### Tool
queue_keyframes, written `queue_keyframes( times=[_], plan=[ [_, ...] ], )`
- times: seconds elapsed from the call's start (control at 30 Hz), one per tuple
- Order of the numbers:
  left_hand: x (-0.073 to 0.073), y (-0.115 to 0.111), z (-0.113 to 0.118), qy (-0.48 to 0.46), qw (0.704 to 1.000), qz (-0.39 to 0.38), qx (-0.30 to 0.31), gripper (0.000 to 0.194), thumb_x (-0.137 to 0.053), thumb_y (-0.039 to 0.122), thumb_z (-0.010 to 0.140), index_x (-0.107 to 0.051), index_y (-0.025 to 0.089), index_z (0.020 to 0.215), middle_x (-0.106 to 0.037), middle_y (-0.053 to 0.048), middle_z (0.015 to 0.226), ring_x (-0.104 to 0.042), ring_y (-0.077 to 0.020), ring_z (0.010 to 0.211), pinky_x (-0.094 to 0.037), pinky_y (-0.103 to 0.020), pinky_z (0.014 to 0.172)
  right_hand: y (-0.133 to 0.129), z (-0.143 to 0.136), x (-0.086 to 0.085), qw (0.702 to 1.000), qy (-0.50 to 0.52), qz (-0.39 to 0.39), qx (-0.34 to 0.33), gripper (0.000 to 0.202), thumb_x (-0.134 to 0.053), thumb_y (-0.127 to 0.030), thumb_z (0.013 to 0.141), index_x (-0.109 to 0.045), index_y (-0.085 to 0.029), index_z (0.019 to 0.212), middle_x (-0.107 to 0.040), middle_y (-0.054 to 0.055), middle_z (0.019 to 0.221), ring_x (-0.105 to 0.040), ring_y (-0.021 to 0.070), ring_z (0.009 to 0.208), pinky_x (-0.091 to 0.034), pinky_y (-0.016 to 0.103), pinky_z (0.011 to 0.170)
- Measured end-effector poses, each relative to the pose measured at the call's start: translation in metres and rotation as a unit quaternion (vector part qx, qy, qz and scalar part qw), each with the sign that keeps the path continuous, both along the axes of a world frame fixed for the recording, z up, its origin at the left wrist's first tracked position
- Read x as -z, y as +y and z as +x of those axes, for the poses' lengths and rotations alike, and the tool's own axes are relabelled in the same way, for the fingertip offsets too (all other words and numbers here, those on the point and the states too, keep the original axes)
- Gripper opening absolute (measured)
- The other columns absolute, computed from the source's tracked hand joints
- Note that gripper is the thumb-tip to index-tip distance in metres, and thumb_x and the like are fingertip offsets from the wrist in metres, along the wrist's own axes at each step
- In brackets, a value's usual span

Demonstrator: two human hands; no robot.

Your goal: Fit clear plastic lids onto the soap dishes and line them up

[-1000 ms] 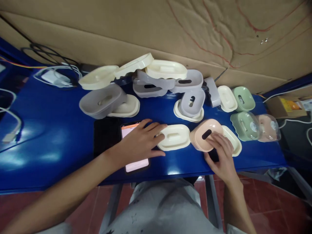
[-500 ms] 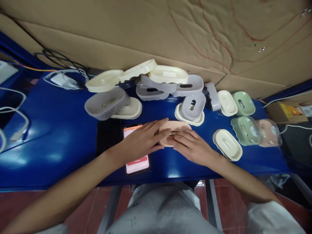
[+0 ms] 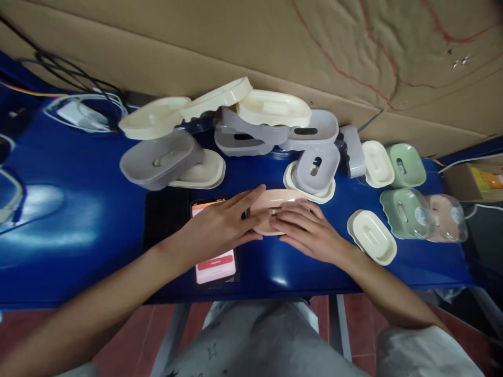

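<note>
A pink oval soap dish (image 3: 280, 197) lies on the blue table in front of me, with a slot in its middle partly covered by fingers. My left hand (image 3: 231, 217) grips its left side, thumb and fingers around the rim. From the right, my right hand (image 3: 308, 229) holds the dish too, its fingers reaching over the inside near the slot. Under my left wrist rests a lit phone (image 3: 215, 268). A grey dish (image 3: 318, 167) on a cream tray (image 3: 291, 180) stands just behind the pink one.
Cream trays (image 3: 275, 107) and grey dishes (image 3: 157, 162) are piled along the cardboard wall (image 3: 176, 47). To the right are a cream tray (image 3: 373, 238), a lidded green dish (image 3: 408, 214) and a lidded pink dish (image 3: 446, 217). Cables and a white adapter (image 3: 84, 114) lie back left.
The camera view has shifted slightly, moving the surroundings in the picture. Both hands stay on the pink soap dish, with the right fingers a little differently placed over it.
</note>
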State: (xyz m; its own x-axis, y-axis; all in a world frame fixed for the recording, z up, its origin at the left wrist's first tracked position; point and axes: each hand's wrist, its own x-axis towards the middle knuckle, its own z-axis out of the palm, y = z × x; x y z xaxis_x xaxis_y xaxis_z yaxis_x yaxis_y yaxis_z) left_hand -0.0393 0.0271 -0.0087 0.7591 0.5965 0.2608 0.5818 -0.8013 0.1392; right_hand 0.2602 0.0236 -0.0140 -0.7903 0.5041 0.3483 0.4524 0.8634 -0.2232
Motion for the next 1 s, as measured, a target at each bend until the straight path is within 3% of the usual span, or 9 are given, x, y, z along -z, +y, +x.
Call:
queue_keyframes(
  times=[0.17, 0.43, 0.63, 0.73, 0.87, 0.93, 1.0],
  plan=[
    [0.001, 0.001, -0.002, 0.011, 1.000, -0.008, 0.004, 0.050, -0.068, 0.046, 0.107, -0.056, 0.024, 0.150, -0.047, -0.023, 0.170, -0.073, -0.0355, 0.131, -0.069, -0.046, 0.096, 0.001, 0.001, 0.001, 1.000, 0.003, 0.008, 0.016, 0.039, -0.066, -0.025, 0.109, -0.064, -0.026, 0.148, -0.074, 0.003, 0.147, -0.063, 0.0200, 0.145, -0.034, 0.048, 0.133],
    [-0.009, 0.004, -0.001, 0.026, 1.000, -0.008, 0.009, 0.050, -0.078, 0.043, 0.100, -0.065, 0.023, 0.143, -0.053, -0.023, 0.165, -0.073, -0.0390, 0.128, -0.063, -0.054, 0.105, 0.002, -0.002, -0.005, 1.000, -0.020, 0.020, -0.001, 0.035, -0.063, -0.027, 0.109, -0.067, -0.020, 0.144, -0.073, 0.009, 0.147, -0.068, 0.0232, 0.138, -0.046, 0.048, 0.125],
    [-0.007, 0.004, 0.000, 0.032, 0.999, 0.016, 0.012, 0.046, -0.073, 0.049, 0.103, -0.067, 0.023, 0.139, -0.055, -0.023, 0.163, -0.074, -0.0366, 0.124, -0.064, -0.052, 0.102, 0.009, 0.005, -0.002, 0.997, 0.074, 0.004, 0.004, 0.037, -0.063, -0.021, 0.107, -0.069, -0.022, 0.143, -0.078, 0.009, 0.137, -0.069, 0.0232, 0.136, -0.054, 0.044, 0.116],
    [-0.006, 0.003, -0.001, 0.033, 0.999, 0.015, 0.013, 0.046, -0.074, 0.049, 0.102, -0.067, 0.022, 0.139, -0.055, -0.023, 0.163, -0.075, -0.0370, 0.122, -0.064, -0.053, 0.101, 0.020, 0.024, -0.008, 0.986, 0.076, 0.080, 0.124, 0.040, -0.061, -0.017, 0.105, -0.069, -0.024, 0.144, -0.077, 0.011, 0.137, -0.067, 0.0263, 0.136, -0.052, 0.046, 0.116],
    [-0.005, 0.003, -0.001, 0.027, 0.999, -0.002, 0.017, 0.045, -0.071, 0.047, 0.105, -0.066, 0.022, 0.143, -0.052, -0.023, 0.165, -0.072, -0.0378, 0.128, -0.063, -0.053, 0.101, 0.049, 0.052, -0.026, 0.921, -0.022, 0.171, 0.350, 0.042, -0.060, -0.028, 0.106, -0.067, -0.023, 0.146, -0.064, 0.018, 0.155, -0.054, 0.0375, 0.149, -0.041, 0.060, 0.122],
    [-0.004, 0.003, 0.000, 0.019, 1.000, -0.006, 0.017, 0.045, -0.070, 0.046, 0.106, -0.065, 0.023, 0.144, -0.051, -0.023, 0.167, -0.071, -0.0383, 0.131, -0.063, -0.054, 0.102, 0.069, 0.059, -0.034, 0.893, -0.087, 0.164, 0.409, 0.046, -0.058, -0.031, 0.105, -0.064, -0.022, 0.149, -0.054, 0.021, 0.164, -0.047, 0.0413, 0.153, -0.036, 0.065, 0.123],
    [-0.002, 0.003, 0.000, 0.009, 1.000, -0.004, 0.017, 0.042, -0.069, 0.046, 0.106, -0.067, 0.023, 0.142, -0.051, -0.023, 0.166, -0.072, -0.0385, 0.130, -0.063, -0.054, 0.102, 0.088, 0.058, -0.038, 0.881, -0.138, 0.145, 0.428, 0.050, -0.056, -0.028, 0.103, -0.062, -0.021, 0.152, -0.047, 0.022, 0.169, -0.041, 0.0428, 0.156, -0.033, 0.068, 0.123]
  ],
)
